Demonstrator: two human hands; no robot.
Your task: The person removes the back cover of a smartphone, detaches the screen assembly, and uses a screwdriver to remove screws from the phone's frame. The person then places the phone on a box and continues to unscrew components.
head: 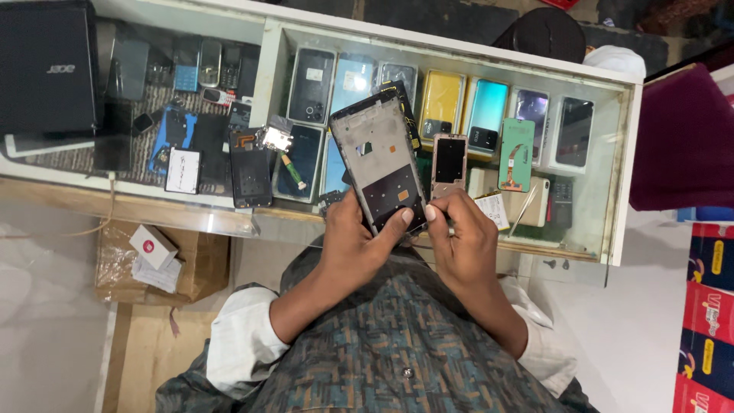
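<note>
My left hand (pixel 356 239) grips the lower end of an opened phone frame (pixel 379 159), grey and black inside, held tilted above the glass counter (pixel 459 47). The thumb presses on its bottom edge. My right hand (pixel 457 233) is closed beside it, its thumb touching the frame's lower right corner; a thin dark tool seems to sit in its fingers, mostly hidden. A small pink phone part (pixel 449 162) lies just beyond my right hand.
Under the glass lie several phone boxes and phones. On top rest a green circuit part (pixel 516 154), tweezers (pixel 524 208), a black phone back (pixel 251 174) and a small tube (pixel 293 170). A black laptop (pixel 47 67) sits at far left. Cardboard boxes (pixel 157 256) stand below.
</note>
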